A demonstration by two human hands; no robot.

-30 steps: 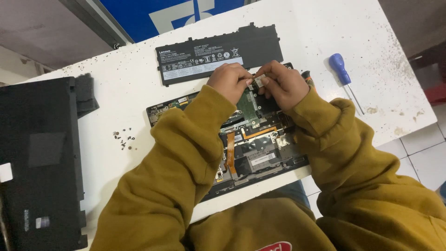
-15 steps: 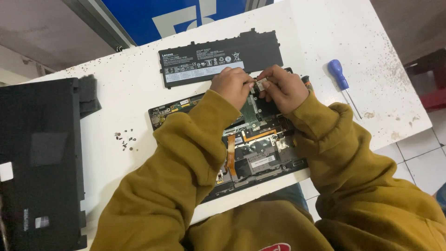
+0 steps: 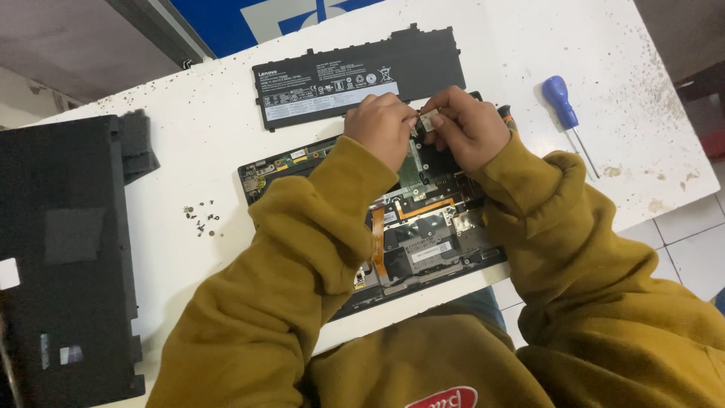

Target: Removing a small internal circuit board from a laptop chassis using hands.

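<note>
Here, left hand and right hand meet over opened laptop | fingers pinch small silver part | battery just beyond on table

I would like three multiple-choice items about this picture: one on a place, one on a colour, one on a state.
1. Where does the screwdriver lie?
A. to the right of the hands, on the white table
B. on the black cover at the left
C. inside the opened laptop

2. What colour is the screwdriver's handle?
A. red
B. blue
C. yellow

3. How is the long black battery?
A. fitted in the laptop
B. held up in the left hand
C. out of the opened laptop, flat on the table behind it

Key: 1 A, it rests right of the right hand. 2 B, the handle shows blue. 3 C, it lies beyond the left hand.
</note>
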